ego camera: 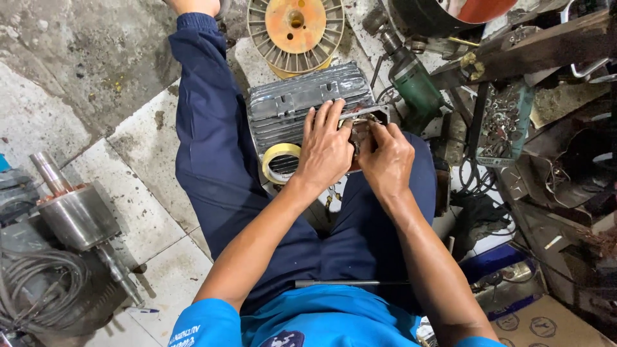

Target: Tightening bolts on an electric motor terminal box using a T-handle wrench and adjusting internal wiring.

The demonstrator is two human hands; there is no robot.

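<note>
Working at the terminal box (364,132) on the motor housing (302,106) between the knees, the left hand (324,151) rests spread on the casing; the right hand (385,157) pinches something small inside. Tape roll (277,162) lies at nine o'clock. Next likely calls for fine fingertip control.

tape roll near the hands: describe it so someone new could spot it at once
Start at the ribbed silver motor housing lying between the person's knees, where the left hand and right hand meet. Just left of the left hand, against the housing's near end, sits the yellowish tape roll. It is the only small pale ring there, unlike the large orange-centred spool beyond the housing.
</note>
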